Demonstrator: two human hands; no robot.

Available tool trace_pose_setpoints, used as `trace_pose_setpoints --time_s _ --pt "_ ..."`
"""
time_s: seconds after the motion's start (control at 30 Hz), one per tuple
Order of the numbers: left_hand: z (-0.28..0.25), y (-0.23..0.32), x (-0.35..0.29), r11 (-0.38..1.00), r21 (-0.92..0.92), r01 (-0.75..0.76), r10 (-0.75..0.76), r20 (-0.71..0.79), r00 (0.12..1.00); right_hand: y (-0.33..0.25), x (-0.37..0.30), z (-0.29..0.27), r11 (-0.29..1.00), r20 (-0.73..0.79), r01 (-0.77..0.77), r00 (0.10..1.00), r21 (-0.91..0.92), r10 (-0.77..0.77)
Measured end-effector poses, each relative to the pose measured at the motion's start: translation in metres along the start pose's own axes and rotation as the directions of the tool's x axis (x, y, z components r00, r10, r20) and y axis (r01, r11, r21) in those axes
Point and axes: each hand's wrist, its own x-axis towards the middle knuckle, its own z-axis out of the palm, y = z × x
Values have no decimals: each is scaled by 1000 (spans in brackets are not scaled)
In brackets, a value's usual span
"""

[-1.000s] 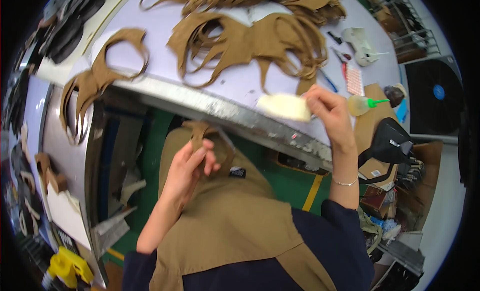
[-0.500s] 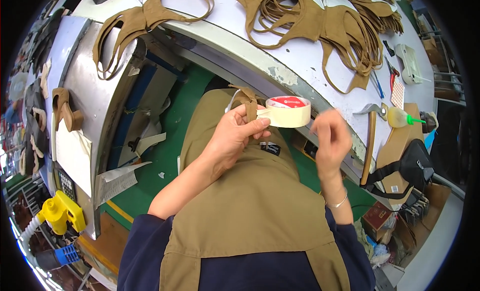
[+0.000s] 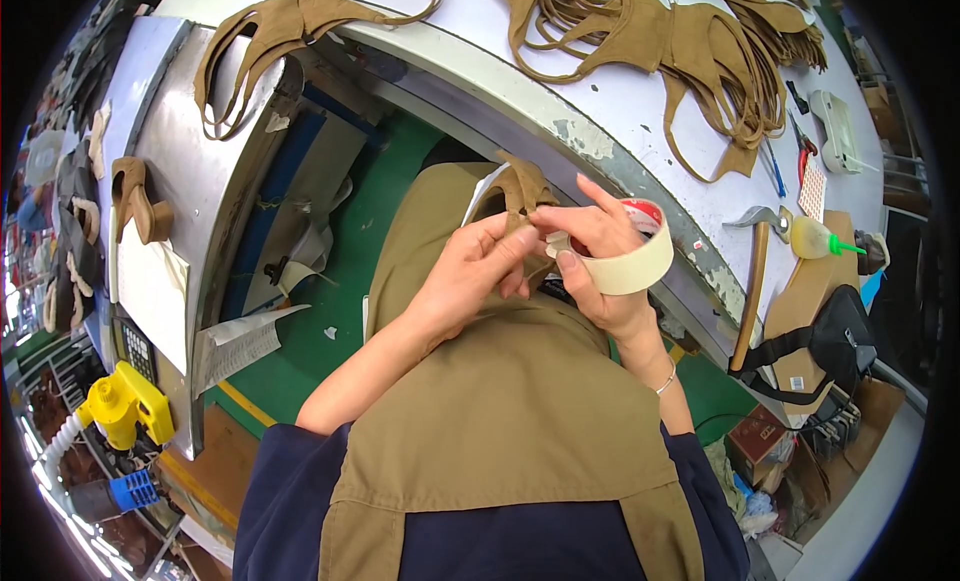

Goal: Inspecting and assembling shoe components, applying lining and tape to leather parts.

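In my lap I have a brown suede-like shoe upper [image 3: 524,186], with a white edge showing on its left side. My left hand [image 3: 462,273] is closed on it, thumb and fingers pinching its near part. A roll of cream masking tape [image 3: 645,265] with a red-printed core hangs around the fingers of my right hand [image 3: 606,243]. That hand's thumb and fingertips are bent toward the upper, close to my left fingertips. A short free end of tape shows by the right thumb. What lies right between the fingertips is partly hidden.
Beyond my lap a white worktable [image 3: 600,116] carries several stacked brown uppers [image 3: 700,61]. At right lie a hammer [image 3: 755,291], red-handled pliers [image 3: 803,161] and a bottle with a green nozzle [image 3: 815,239]. On the left bench stand a brown heeled shoe [image 3: 138,201] and a yellow blower [image 3: 125,406].
My right hand has come left to the upper, its fingers passing into the tape roll. The roll has shifted right and tilted. My left hand still pinches the upper.
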Motion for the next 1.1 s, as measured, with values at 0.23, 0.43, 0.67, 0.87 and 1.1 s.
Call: trace_pose_setpoints --time_s 0.23,0.43,0.67,0.87,1.1 --pt "-7 -4 1 992 115 -45 47 -16 999 -4 -1 -16 946 -12 -323 946 -38 323" --pt "-6 2 -1 1000 23 16 -16 -5 1000 -9 7 -10 912 -11 -337 937 232 349" --pt "-5 1 0 993 79 87 -81 -68 994 -8 10 4 954 81 -233 972 189 221" --pt "0 -1 -1 1000 25 -6 8 -62 998 0 3 -4 947 35 -294 956 132 292" --pt "-6 0 4 1000 -29 -6 7 24 1000 4 3 -26 985 -9 -162 987 -65 162"
